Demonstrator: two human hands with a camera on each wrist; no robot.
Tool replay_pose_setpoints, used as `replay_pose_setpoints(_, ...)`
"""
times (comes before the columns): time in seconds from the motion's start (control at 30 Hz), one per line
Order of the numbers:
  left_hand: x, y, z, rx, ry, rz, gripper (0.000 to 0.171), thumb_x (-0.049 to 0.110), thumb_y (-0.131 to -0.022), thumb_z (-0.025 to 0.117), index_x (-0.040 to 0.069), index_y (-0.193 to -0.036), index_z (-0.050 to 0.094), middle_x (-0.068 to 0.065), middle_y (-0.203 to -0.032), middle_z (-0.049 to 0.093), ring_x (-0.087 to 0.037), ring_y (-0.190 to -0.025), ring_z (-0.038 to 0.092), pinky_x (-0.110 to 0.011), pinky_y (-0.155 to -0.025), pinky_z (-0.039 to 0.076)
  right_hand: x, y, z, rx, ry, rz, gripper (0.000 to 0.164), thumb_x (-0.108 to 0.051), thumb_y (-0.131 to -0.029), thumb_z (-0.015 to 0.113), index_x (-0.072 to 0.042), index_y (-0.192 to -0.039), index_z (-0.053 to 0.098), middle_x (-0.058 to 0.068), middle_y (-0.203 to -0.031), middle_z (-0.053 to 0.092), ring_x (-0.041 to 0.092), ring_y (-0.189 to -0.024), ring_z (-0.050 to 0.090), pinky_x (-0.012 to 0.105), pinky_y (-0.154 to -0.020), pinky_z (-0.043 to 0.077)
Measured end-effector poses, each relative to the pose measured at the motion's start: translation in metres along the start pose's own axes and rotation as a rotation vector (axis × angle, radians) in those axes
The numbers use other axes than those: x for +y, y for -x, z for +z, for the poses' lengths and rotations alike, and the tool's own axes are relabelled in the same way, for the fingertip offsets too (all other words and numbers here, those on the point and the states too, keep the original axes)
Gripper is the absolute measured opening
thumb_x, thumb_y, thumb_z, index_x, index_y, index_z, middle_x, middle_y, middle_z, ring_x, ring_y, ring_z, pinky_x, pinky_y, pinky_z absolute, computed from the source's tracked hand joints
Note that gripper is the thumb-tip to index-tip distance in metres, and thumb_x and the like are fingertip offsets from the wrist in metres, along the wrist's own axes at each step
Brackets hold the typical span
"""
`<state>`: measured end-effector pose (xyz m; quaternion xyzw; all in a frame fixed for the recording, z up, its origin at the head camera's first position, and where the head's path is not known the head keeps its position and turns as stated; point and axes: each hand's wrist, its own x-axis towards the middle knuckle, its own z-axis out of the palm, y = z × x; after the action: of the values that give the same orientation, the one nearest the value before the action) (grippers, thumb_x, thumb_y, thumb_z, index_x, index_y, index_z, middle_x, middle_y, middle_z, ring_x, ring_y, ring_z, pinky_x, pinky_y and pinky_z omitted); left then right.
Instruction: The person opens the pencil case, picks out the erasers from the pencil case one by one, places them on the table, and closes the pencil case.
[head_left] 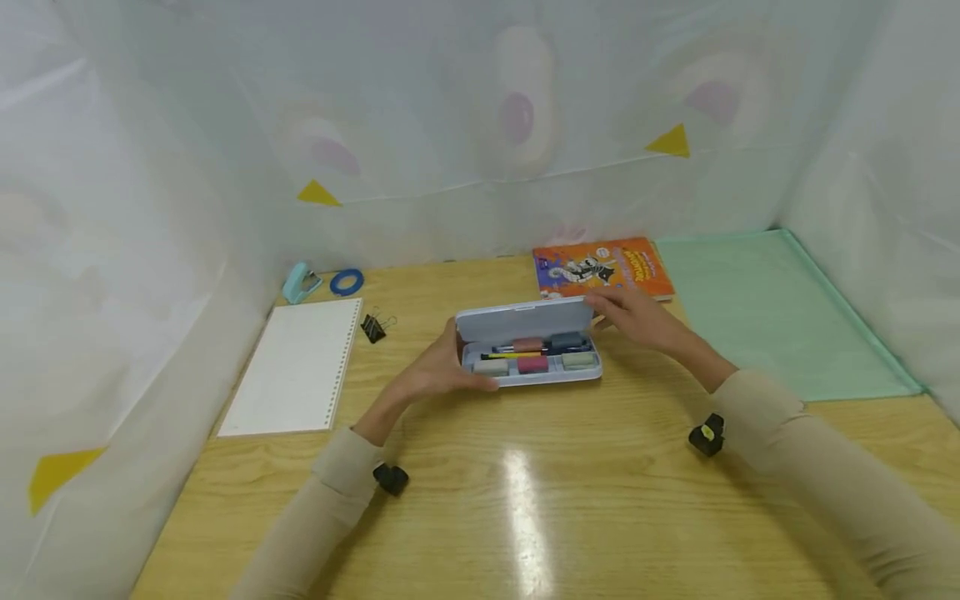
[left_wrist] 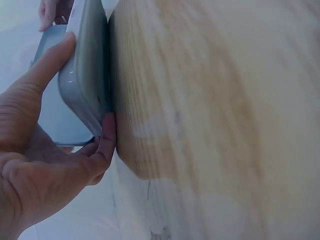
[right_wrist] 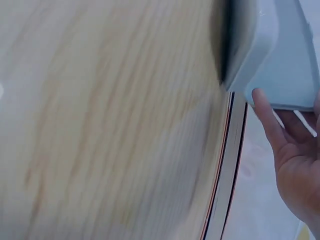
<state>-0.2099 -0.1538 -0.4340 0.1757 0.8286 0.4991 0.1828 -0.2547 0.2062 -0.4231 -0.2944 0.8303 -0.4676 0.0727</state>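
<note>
A pale blue pencil case [head_left: 551, 380] lies in the middle of the head view with its lid [head_left: 517, 322] raised. My left hand [head_left: 438, 364] grips its left end, the thumb along the front edge and the fingers behind; the left wrist view shows fingertips at the underside of the case [left_wrist: 92, 60]. My right hand [head_left: 641, 321] holds the upper right corner of the lid, between thumb and fingers. Inside lie a white block [head_left: 491, 367], a pink block [head_left: 533, 364], a pale green block [head_left: 578, 360], a yellow pencil-like stick [head_left: 517, 356] and darker pens behind.
Left on the wooden table [head_left: 465, 517] are a white spiral-edged notepad [head_left: 296, 367], a black binder clip [head_left: 372, 327], a blue tape roll [head_left: 347, 282] and a light teal stapler-like item [head_left: 298, 283]. An orange book [head_left: 637, 267] lies behind the case; a green mat [head_left: 772, 317] covers the right.
</note>
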Motion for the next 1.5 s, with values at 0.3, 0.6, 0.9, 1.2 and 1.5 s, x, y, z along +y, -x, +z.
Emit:
replay_pose_setpoints(0.3,-0.003,-0.002,0.006,0.033,-0.006,0.125,0.143,0.009,-0.065,0.100,0.024,-0.162,-0.004,-0.010,-0.150,0.042,-0.029,-0.141,0.044,-0.048,-0.121,0.030,-0.005,-0.018,0.011,0.114,-0.092,0.158,0.036,-0.020,-0.114,0.040,0.008,-0.099,0.058,0.027,-0.085,0.053,0.037,-0.084,0.076,0.040,-0.073,0.059)
replay_pose_setpoints(0.6,-0.006,0.002,0.009,0.036,-0.139,0.075,0.158,0.019,-0.068,0.101,0.018,-0.162,-0.026,-0.017,-0.164,0.029,-0.031,-0.148,0.036,-0.046,-0.125,0.022,0.008,-0.022,0.013,0.196,0.052,0.273,0.036,-0.022,-0.111,0.051,0.005,-0.125,0.069,0.024,-0.098,0.074,0.029,-0.073,0.073,0.034,-0.063,0.058)
replay_pose_setpoints(0.9,0.000,0.015,-0.006,-0.040,-0.330,-0.063,0.140,0.034,-0.080,0.093,0.014,-0.164,-0.018,-0.020,-0.147,0.043,-0.032,-0.138,0.038,-0.052,-0.122,0.028,0.012,-0.014,0.010,0.094,0.137,0.328,0.029,-0.024,-0.106,0.063,0.001,-0.102,0.077,0.014,-0.088,0.075,0.024,-0.076,0.070,0.032,-0.065,0.057)
replay_pose_setpoints(1.2,-0.004,0.014,-0.009,-0.075,-0.297,-0.020,0.138,0.032,-0.081,0.092,0.014,-0.165,-0.016,-0.020,-0.146,0.040,-0.031,-0.134,0.041,-0.049,-0.119,0.033,-0.001,0.005,0.013,0.104,0.183,0.177,0.014,-0.019,-0.097,0.077,-0.009,-0.106,0.075,0.007,-0.099,0.072,0.023,-0.088,0.062,0.035,-0.078,0.050)
replay_pose_setpoints(1.5,-0.006,0.010,-0.014,-0.102,-0.314,-0.004,0.121,0.031,-0.081,0.092,0.019,-0.168,0.008,-0.017,-0.154,0.039,-0.033,-0.141,0.040,-0.051,-0.120,0.031,-0.007,0.008,0.027,0.004,0.215,0.076,0.024,0.000,-0.088,0.081,-0.006,-0.110,0.077,0.007,-0.106,0.074,0.024,-0.095,0.065,0.040,-0.083,0.054)
